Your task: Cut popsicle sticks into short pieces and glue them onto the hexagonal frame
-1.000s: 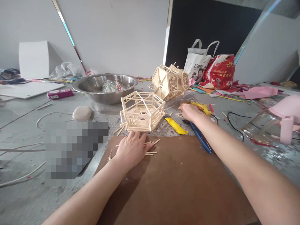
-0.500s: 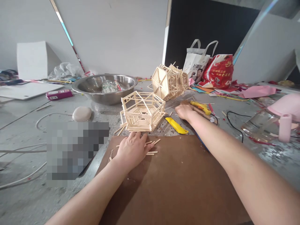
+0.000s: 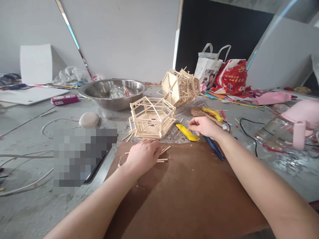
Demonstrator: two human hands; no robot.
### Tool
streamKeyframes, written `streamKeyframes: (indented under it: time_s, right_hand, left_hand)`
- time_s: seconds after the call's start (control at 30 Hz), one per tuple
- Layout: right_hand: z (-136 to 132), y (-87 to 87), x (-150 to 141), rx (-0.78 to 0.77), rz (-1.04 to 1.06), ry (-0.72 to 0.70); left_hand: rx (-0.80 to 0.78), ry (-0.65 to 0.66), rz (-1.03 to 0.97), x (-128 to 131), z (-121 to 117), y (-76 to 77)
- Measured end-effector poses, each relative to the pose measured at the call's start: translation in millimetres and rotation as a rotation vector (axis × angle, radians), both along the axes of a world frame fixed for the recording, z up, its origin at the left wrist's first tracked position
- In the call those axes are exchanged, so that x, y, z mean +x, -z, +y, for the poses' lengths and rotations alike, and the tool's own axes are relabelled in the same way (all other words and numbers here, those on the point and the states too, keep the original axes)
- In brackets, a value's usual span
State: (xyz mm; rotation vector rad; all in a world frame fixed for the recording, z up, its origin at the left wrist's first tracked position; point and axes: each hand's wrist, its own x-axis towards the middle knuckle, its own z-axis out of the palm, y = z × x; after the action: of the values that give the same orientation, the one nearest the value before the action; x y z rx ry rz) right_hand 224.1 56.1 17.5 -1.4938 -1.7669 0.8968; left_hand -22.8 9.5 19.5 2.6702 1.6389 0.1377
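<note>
My left hand (image 3: pixel 143 154) is low over the near end of the brown mat (image 3: pixel 189 189), among thin wooden sticks (image 3: pixel 162 160). Its fingers curl downward, and whatever is under them is hidden. Just beyond stands an open hexagonal frame of wooden sticks (image 3: pixel 153 116). My right hand (image 3: pixel 203 127) hovers by the yellow utility knife (image 3: pixel 186 132), thumb and fingertips pinched together; anything between them is too small to name. Beneath my right wrist lies a tool with blue handles (image 3: pixel 215 149). A larger stick structure (image 3: pixel 178 87) sits behind the frame.
A steel basin (image 3: pixel 113 94) stands at the back left. To the right are a yellow glue gun (image 3: pixel 214 114), its black cord and a clear jug with a pink handle (image 3: pixel 299 134). A blurred-out object (image 3: pixel 82 156) and cables lie left. Bags (image 3: pixel 230 77) stand behind.
My right hand has drawn back toward me from the spot by the glue gun, and its fingertips are now pinched. My left hand's fingers and thumb have curled in more.
</note>
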Motion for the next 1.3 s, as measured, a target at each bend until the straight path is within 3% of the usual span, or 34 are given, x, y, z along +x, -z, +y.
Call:
streamKeyframes:
  time_s: [0.17, 0.33, 0.47, 0.87, 1.3]
  right_hand:
    - [-15, 6.9, -41, -0.097, 0.311, -0.095]
    - [-10, 20.3, -73, -0.258, 0.376, -0.010]
    - [-4, 24.8, -87, -0.272, 0.391, 0.079]
    - [-1, 32.2, -97, -0.263, 0.484, 0.142]
    - [1, 37.7, -96, -0.167, 0.344, 0.099]
  left_hand:
    - [-0.033, -0.056, -0.003, -2, 4, 4.0]
    - [-0.008, -0.043, -0.021, -3, 6, 6.6]
    - [0.008, -0.034, -0.036, -1, 5, 7.6]
    - [0.021, 0.003, -0.050, 0, 2, 11.7]
    - [0.045, 0.028, -0.057, 1, 2, 13.9]
